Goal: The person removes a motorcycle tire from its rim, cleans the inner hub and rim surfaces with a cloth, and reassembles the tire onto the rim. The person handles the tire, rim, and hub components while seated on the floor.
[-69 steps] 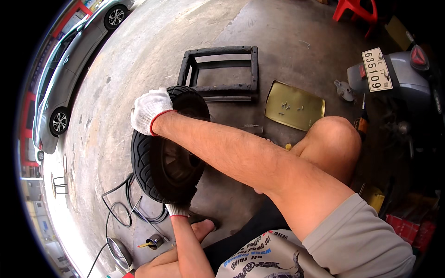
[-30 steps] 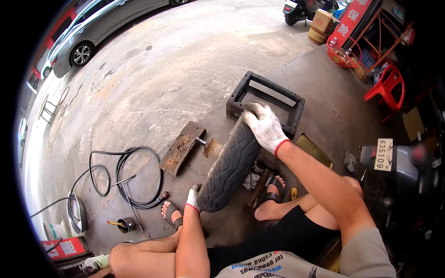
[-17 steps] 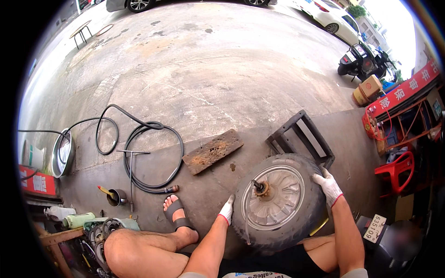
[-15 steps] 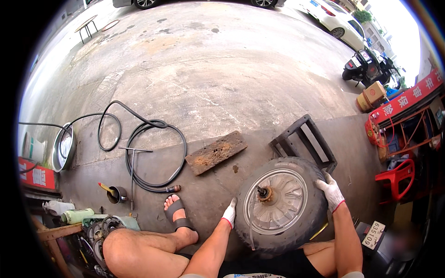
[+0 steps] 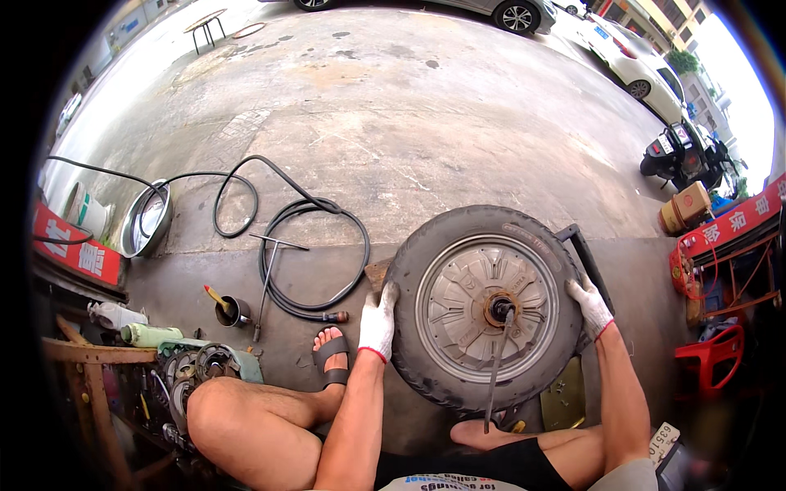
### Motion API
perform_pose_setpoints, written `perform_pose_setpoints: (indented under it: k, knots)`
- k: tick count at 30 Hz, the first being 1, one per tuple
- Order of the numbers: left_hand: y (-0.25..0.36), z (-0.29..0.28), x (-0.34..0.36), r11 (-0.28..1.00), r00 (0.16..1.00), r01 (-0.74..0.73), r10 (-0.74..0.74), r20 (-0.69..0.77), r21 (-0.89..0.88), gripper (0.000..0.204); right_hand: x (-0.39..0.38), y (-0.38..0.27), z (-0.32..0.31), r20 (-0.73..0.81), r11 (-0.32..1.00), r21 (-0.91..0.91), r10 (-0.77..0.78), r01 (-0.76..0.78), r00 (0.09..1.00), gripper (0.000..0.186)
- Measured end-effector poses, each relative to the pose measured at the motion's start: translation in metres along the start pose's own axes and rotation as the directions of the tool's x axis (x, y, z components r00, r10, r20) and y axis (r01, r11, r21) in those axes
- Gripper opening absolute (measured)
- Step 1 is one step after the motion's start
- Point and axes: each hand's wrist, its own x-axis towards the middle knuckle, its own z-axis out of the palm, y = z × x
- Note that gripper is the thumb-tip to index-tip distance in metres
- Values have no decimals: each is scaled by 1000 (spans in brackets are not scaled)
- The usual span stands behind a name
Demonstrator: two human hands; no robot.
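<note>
A scooter wheel (image 5: 458,225) is held up before me, its silver hub (image 5: 458,303) facing me, with a rusty collar round the axle (image 5: 502,309) and a cable (image 5: 494,376) hanging from it. My left hand (image 5: 378,319), in a white knit glove, is closed on the tyre's left edge. My right hand (image 5: 592,307), likewise gloved, grips the right edge. Behind the wheel, a wooden block (image 5: 377,272) and a black metal frame (image 5: 589,254) are mostly hidden. A yellow tray (image 5: 563,397) of small parts lies partly under the tyre.
Left are a coiled hose (image 5: 356,221), T-handle wrench (image 5: 277,244), cup with brush (image 5: 233,315), metal basin (image 5: 135,237) and parts shelf (image 5: 98,352). Right are a rack (image 5: 737,274), red chair (image 5: 708,368) and scooter (image 5: 688,159). Cars (image 5: 639,69) are parked beyond.
The wheel has swung from tread toward me to hub facing me, then moved up and forward, covering much of the block and frame. My hands moved with it, and my view has shifted.
</note>
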Motion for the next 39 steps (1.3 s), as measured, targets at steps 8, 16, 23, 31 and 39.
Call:
perform_pose_setpoints:
  k: [8,16,23,31,39]
  knots:
    - [73,-62,27,916,944,-196,273,-185,350,74,95,15,86,116,978,177,-136,114,984,62]
    - [40,-107,72,935,931,-73,189,-312,347,75,122,23,172,71,995,4,-98,98,993,63]
    - [13,-115,83,950,932,-6,119,-344,312,73,142,49,187,136,1000,-1,-17,17,991,64]
    - [24,-121,105,972,963,-152,186,-194,177,68,136,34,194,96,985,-121,-114,125,989,65]
    - [31,-109,86,904,932,-266,329,-149,335,59,130,62,184,12,985,-50,-165,166,986,61]
